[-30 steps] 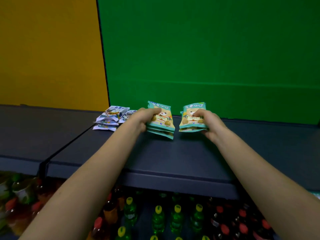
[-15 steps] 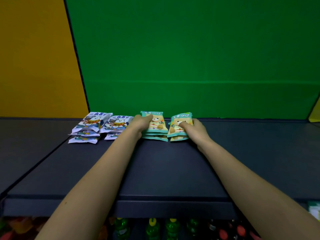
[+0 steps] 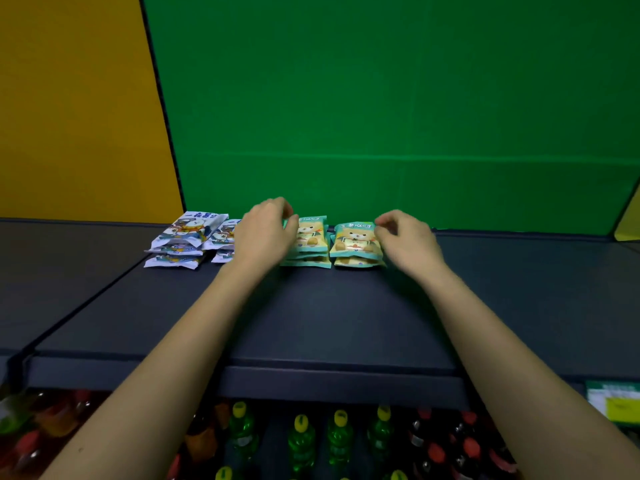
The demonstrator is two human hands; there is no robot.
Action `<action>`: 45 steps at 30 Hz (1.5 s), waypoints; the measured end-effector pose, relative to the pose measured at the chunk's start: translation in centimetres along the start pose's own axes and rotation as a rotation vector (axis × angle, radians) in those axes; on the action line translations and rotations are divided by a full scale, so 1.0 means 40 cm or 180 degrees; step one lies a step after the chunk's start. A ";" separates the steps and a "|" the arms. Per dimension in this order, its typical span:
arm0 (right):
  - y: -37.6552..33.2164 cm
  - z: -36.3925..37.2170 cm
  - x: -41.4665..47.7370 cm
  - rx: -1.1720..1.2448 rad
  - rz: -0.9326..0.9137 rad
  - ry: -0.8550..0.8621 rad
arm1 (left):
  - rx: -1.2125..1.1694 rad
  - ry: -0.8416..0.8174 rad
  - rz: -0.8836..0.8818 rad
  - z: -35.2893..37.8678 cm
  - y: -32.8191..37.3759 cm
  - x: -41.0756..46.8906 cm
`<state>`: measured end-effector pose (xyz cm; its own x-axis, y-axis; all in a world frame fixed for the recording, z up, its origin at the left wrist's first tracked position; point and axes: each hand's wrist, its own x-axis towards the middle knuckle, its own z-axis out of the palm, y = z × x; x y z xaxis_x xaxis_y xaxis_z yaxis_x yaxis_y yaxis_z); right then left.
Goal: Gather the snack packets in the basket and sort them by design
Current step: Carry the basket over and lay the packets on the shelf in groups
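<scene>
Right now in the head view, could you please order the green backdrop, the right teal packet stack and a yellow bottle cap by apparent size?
1. green backdrop
2. right teal packet stack
3. yellow bottle cap, smallest although nearer the camera

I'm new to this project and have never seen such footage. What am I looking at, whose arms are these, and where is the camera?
No machine here: a person works with bare hands, filmed by a wide-angle camera worn on their head, looking forward and down. On a dark grey shelf top lie teal bear-print snack packets in two stacks: the left hand at the left stack, the right hand at the right stack. Each hand is curled at its stack's far corner; whether it pinches is unclear. Further left lie white-and-blue snack packets. Capped drink bottles stand below.
</scene>
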<state>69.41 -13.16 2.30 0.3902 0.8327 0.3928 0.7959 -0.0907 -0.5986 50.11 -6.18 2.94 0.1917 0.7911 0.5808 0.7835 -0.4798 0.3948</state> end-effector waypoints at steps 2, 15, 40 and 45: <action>-0.010 -0.044 -0.058 -0.0074 -0.0163 -0.0012 | 0.0131 -0.0059 0.0131 -0.040 0.000 -0.052; 0.089 -0.138 -0.718 -0.0088 -0.0149 0.0150 | 0.0445 0.0161 0.0207 -0.235 -0.093 -0.648; 0.754 -0.382 -1.680 -0.0362 0.1912 -0.0610 | 0.0557 -0.2533 -0.0419 -0.008 0.275 -1.532; 0.963 -0.486 -1.672 -0.0517 0.1807 -0.1152 | 0.0515 -0.2682 -0.0845 0.117 0.469 -1.689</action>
<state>82.97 -82.95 -33.45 0.6104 0.7595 -0.2249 0.5843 -0.6235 -0.5194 54.63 -66.86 -32.22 0.3125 0.9149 -0.2555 0.9254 -0.2324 0.2995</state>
